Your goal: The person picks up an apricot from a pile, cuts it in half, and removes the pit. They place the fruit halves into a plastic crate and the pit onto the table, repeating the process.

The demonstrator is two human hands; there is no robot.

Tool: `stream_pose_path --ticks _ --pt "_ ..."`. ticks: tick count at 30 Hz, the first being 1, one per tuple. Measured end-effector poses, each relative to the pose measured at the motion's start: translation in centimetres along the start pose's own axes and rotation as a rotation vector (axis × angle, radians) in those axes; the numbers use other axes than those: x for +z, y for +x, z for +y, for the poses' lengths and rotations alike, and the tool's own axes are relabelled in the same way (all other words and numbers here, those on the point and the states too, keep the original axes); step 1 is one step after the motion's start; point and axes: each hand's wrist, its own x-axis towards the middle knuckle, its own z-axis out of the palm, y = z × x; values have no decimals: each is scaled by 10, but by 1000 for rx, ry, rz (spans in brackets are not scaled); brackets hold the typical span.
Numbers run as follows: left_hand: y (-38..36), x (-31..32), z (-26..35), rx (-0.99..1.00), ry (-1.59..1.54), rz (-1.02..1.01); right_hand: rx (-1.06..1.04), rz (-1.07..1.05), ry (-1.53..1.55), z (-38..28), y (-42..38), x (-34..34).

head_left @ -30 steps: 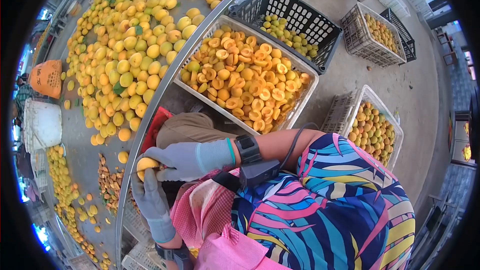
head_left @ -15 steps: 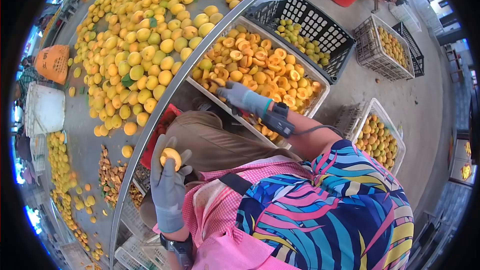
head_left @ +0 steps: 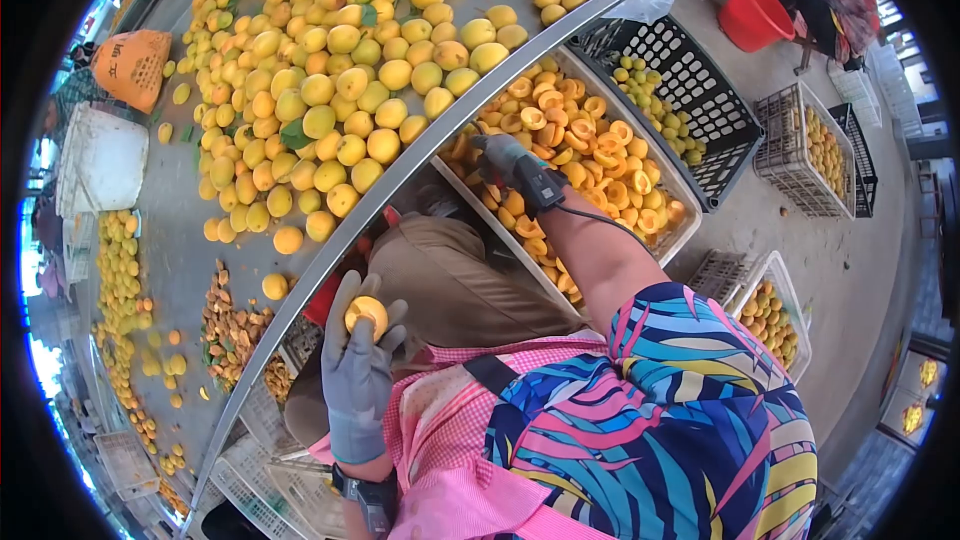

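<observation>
My left hand (head_left: 362, 365), in a grey glove, is raised beside my knee with its fingers closed on an apricot half (head_left: 366, 316). My right hand (head_left: 508, 160), also gloved in grey, is over the near end of a white crate (head_left: 682, 236) full of halved apricots (head_left: 600, 165). Its fingers are curled, and a thin dark tip shows by them, too small to name. The metal sorting table (head_left: 330, 258) has its raised edge between my hands and a large heap of whole apricots (head_left: 330, 90).
A black crate (head_left: 715, 105) of greener fruit adjoins the white one. More fruit crates (head_left: 810, 155) and a red bucket (head_left: 755, 15) are on the floor. On the table are a pile of pits (head_left: 230, 325), a white tub (head_left: 105, 160) and an orange sack (head_left: 132, 68). Another person (head_left: 845, 0) sits beyond.
The whole view has shifted, so the table and crates appear farther right. My right hand's fingers are more curled over the crate. My left hand keeps the apricot half, now turned differently.
</observation>
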Motion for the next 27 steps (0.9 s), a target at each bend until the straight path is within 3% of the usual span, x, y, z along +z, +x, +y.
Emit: stream_pose_path --ticks 6,9,12,15,18,20,22,24,27 --pt "11 -1 -7 -34 -148 -82 -15 -20 74 -6 -70 -6" --pt "12 1 -10 -62 -239 -157 -31 -161 212 8 -94 -21" --pt "8 2 -13 -46 -245 -165 -62 -103 155 13 -123 -23" --pt "4 -1 -18 -5 -249 -185 -125 -177 148 14 -144 -19" --pt "-6 -4 -19 33 -257 -207 -165 -179 96 -14 -182 9" --pt "-13 -5 -17 37 -215 -206 -313 -445 366 -29 -200 26" --pt "-21 -5 -17 44 -238 -192 -383 -417 351 -53 -231 58" --pt "-27 -7 -18 48 -261 -179 -610 -278 375 -69 -262 90" --pt "-34 -10 -18 66 -240 -154 -721 -373 443 -79 -292 125"
